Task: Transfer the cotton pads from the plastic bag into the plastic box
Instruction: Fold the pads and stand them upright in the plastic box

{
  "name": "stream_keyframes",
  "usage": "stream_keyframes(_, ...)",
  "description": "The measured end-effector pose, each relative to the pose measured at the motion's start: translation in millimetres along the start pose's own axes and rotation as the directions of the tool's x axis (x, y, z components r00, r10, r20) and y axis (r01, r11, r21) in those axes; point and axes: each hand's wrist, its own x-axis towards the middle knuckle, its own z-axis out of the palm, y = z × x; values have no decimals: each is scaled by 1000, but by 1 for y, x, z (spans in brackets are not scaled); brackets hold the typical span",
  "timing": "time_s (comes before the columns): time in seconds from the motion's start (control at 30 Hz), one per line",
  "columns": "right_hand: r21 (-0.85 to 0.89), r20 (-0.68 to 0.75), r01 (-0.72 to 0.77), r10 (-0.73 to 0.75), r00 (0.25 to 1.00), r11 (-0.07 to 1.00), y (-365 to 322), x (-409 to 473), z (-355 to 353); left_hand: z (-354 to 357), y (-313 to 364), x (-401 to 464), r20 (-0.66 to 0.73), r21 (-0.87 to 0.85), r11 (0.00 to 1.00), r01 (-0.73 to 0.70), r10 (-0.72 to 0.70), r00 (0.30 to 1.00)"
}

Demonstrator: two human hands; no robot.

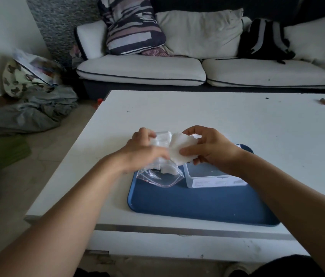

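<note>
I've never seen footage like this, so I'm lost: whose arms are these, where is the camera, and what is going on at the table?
No machine here: a person wears a camera on the head, looking down at their own hands. On the white table lies a blue tray with a clear plastic box on it. The left hand holds a plastic bag above the tray. The right hand grips a stack of white cotton pads, just out of the bag. A sofa stands behind.

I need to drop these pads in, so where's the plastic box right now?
In the head view the plastic box sits on the blue tray, right of centre, directly below the right hand and beside the plastic bag.
</note>
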Motion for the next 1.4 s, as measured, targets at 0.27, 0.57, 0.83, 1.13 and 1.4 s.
stream_keyframes(0.27,-34,-33,133,-135,990,990,-8,-5,11,22,11,-6,-108,-554,827,-97,44,993)
stream_keyframes(0.57,-114,-175,230,-248,953,966,-17,-7,3,18,5,3,-149,-646,761,-61,-47,988)
stream_keyframes(0.83,-250,-36,319,-338,940,914,-34,-17,2,16,2,-3,0,-427,899,-99,109,994)
stream_keyframes(1.13,-340,-54,258,-293,954,904,-28,-14,0,16,5,-8,73,-530,844,-81,140,987)
stream_keyframes(1.4,-352,-44,255,-288,957,901,-25,-13,-3,18,10,-10,124,-540,841,-41,128,984)
